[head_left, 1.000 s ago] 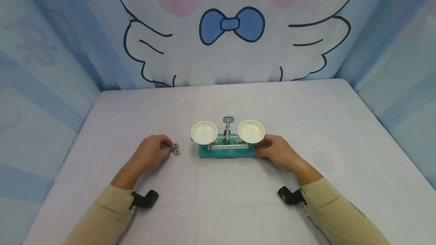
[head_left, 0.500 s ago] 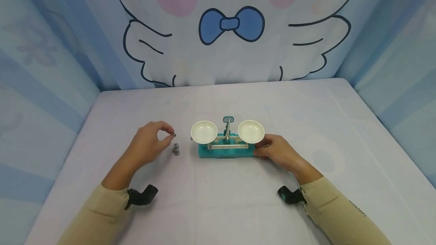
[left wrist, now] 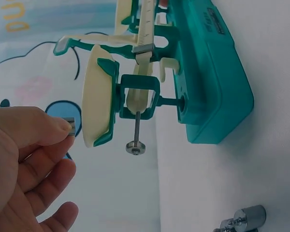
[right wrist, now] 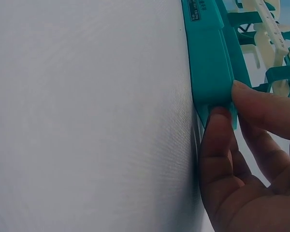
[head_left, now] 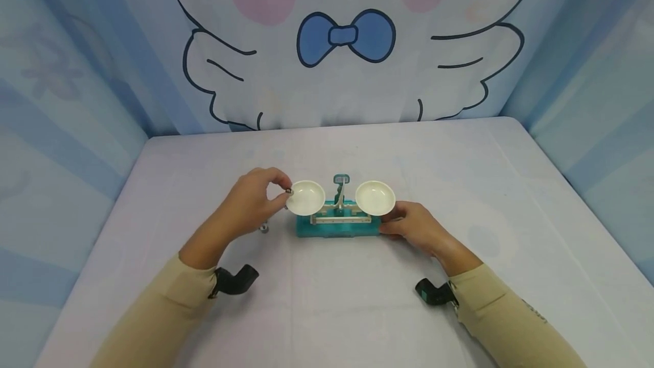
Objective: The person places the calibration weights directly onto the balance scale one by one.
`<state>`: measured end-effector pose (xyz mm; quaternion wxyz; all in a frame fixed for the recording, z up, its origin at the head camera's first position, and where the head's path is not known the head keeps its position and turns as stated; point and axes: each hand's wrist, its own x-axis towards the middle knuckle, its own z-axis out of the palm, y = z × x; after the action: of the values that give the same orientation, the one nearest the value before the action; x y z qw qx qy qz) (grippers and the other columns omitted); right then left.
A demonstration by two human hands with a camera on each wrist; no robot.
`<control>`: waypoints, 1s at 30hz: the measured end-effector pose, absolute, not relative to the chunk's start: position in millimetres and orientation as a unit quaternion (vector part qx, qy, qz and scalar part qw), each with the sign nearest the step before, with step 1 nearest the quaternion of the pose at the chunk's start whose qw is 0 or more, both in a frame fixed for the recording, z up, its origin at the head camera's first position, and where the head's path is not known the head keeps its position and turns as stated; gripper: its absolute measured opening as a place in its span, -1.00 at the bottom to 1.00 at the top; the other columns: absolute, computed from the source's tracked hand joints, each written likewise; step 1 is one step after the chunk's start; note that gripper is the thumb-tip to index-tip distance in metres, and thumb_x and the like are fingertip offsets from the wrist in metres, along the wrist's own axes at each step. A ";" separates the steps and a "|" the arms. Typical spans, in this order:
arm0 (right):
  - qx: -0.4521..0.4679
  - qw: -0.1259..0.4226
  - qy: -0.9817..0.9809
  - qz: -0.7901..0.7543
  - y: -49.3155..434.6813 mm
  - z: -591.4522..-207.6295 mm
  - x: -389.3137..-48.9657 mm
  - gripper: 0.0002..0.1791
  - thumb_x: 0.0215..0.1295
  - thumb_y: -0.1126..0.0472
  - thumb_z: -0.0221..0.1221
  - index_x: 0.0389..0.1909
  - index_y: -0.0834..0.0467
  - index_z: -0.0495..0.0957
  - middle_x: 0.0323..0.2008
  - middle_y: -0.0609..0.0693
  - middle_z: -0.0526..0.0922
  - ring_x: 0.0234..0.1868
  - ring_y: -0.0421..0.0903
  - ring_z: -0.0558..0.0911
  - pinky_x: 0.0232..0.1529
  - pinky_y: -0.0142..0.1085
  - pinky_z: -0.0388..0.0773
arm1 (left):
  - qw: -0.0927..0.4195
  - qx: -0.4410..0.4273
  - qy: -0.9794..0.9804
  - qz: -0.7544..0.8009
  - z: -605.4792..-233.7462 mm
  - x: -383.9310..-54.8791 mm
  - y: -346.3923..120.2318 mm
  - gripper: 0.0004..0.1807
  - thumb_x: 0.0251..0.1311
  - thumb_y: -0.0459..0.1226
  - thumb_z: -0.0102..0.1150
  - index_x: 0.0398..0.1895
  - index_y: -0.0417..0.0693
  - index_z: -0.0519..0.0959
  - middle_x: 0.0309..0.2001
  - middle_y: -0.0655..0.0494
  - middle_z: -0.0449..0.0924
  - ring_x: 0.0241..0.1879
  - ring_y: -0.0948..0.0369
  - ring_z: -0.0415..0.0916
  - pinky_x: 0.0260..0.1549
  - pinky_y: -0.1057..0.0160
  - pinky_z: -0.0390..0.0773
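Note:
A teal balance scale (head_left: 337, 230) with two cream pans stands mid-table. Between thumb and forefinger my left hand (head_left: 250, 202) pinches a small metal weight (left wrist: 71, 126), held just above the left edge of the left pan (head_left: 305, 199). My right hand (head_left: 416, 226) grips the right end of the scale's base, thumb on top, as the right wrist view shows. Nothing lies in the right pan (head_left: 375, 199). More metal weights (left wrist: 250, 217) stand on the table left of the scale, partly hidden behind my left hand in the head view.
A pale cloth covers the table (head_left: 347, 311). Behind it hangs a curtain (head_left: 347, 90) with a cartoon bow tie, and blue curtains flank both sides. A black wrist camera (head_left: 237, 280) sits on each sleeve.
My left hand has lifted one small weight from the group on the table and carried it up and right to the left pan. My right hand has stayed on the base.

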<state>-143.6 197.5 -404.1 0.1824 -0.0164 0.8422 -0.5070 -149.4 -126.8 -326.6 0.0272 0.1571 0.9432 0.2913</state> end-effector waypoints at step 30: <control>-0.016 0.189 0.832 -0.521 197.1 -402.4 -144.1 -0.58 0.20 0.41 0.31 0.08 0.45 0.51 -0.01 0.25 0.61 -0.10 0.00 0.64 -0.08 -0.21 0.63 | 0.012 0.227 0.948 0.224 -335.1 -167.6 -93.8 -0.87 0.27 -0.29 0.27 -0.16 -0.08 0.70 -0.11 0.06 0.68 0.09 0.03 0.44 0.13 -0.09 0.36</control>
<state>-144.1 197.1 -402.4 0.1888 -0.0161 0.8322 -0.5211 -167.6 -93.8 -335.1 0.0117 0.2271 0.9477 0.2241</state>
